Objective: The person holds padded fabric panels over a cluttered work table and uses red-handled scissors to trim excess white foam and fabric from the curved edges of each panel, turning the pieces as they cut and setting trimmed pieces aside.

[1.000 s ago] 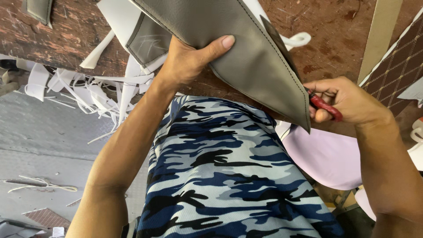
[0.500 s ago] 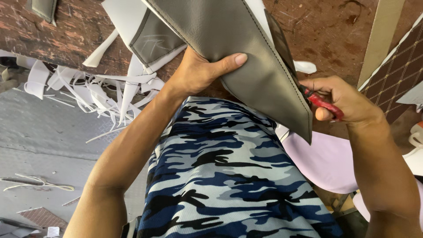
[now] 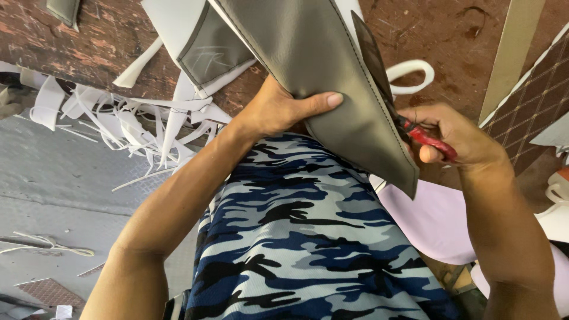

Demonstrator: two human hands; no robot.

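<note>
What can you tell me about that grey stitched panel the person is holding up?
The grey panel looks like faux leather with a seam stitched along its right edge, tapering to a corner that points down. It is held tilted above the lap. The left hand grips it, thumb across its face; the right hand holds a red-handled tool at its seamed edge.

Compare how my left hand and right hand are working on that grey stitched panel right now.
The left hand grips the grey stitched panel itself, thumb flat across its face; the right hand holds a red-handled cutter at the panel's edge instead. The left hand sits under the panel's middle, the right at its right-hand seam. Both are raised above the blue camouflage garment.
</note>
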